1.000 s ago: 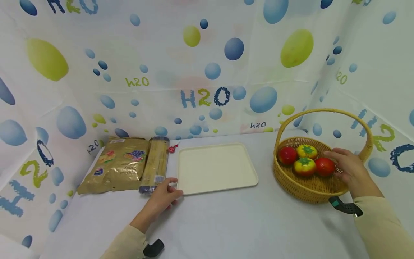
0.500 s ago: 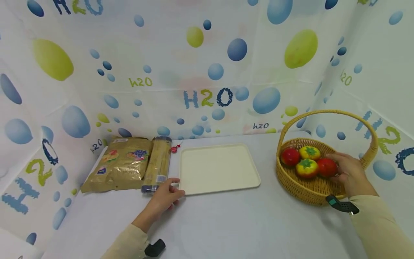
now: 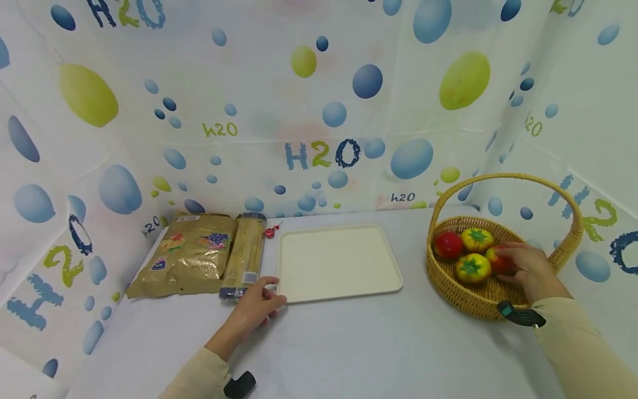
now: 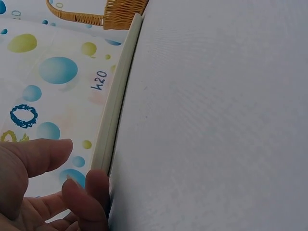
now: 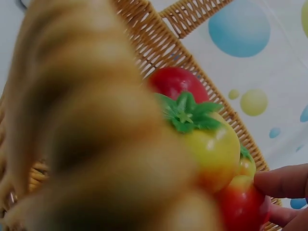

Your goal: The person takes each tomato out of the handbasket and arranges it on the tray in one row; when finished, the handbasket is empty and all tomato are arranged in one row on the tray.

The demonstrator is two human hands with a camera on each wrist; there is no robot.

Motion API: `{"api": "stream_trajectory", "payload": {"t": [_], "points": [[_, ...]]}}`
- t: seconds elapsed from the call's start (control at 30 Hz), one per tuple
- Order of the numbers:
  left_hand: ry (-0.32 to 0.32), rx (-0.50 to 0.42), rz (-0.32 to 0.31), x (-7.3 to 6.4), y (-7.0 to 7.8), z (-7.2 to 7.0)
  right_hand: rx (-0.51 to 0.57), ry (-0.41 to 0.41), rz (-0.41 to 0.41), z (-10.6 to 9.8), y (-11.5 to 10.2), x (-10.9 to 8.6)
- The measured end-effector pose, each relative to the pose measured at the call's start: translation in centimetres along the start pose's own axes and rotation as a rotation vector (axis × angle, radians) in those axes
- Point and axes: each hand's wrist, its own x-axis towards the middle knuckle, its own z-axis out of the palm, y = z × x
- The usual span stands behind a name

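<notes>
Fingers (image 3: 513, 251) on a red fruit (image 3: 498, 264) in the basket at the frame's right

The fingers and thumb of the right hand (image 3: 532, 272) curl about the fruit's right side, taking it between them; how hard they press I can't tell from here. It sits inside the wicker basket (image 3: 451, 292), right of the frame's middle, close against two yellow-and-red fruits (image 3: 473, 269) with green leaves. A second red fruit (image 3: 448, 245) lies at the cluster's left end.

The gripped one has a smooth, glossy skin, so I'd expect it to be light and stiff, a bit slippery, and not easily crushed. The widest part looks the best place to hold, from the freer right side, as its neighbours crowd the left. It is nearly round, with no plain long axis, and no stem or leaf shows to say which way it points. The basket's handle arches above it, leaning to the upper right.

Farther out, at the frame's centre, a cream tray (image 3: 339, 263) lies flat on the bench (image 3: 349, 346), long axis across the frame, lower edge rising slightly rightward. The left hand (image 3: 253, 306) rests at its lower-left corner, fingers loosely bent and not closed round anything. Beyond, at the left, lie a long clear-wrapped packet (image 3: 245, 252) and a gold bag (image 3: 186, 257).
</notes>
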Motion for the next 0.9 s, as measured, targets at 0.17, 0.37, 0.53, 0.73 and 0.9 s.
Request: {"api": "stream_trajectory", "payload": {"t": [0.17, 0.37, 0.53, 0.73, 0.9], "points": [[0.004, 0.008, 0.001, -0.1, 0.1, 0.0, -0.002, -0.034, -0.012, -0.5, -0.1, -0.4], [0.009, 0.026, 0.004, -0.1, 0.1, 0.1, -0.010, -0.046, -0.065, -0.7, -0.8, -1.1], [-0.014, 0.031, 0.006, 0.3, 0.3, 1.0, 0.036, -0.027, -0.058, -2.2, -0.4, -2.0], [-0.076, 0.017, 0.037, 0.7, 0.4, 1.4, 0.133, 0.007, -0.058, -3.2, -0.2, -2.8], [-0.054, 0.042, 0.011, 0.4, 0.2, 0.1, 0.152, -0.027, -0.113, -0.7, -1.6, -2.7]]}}
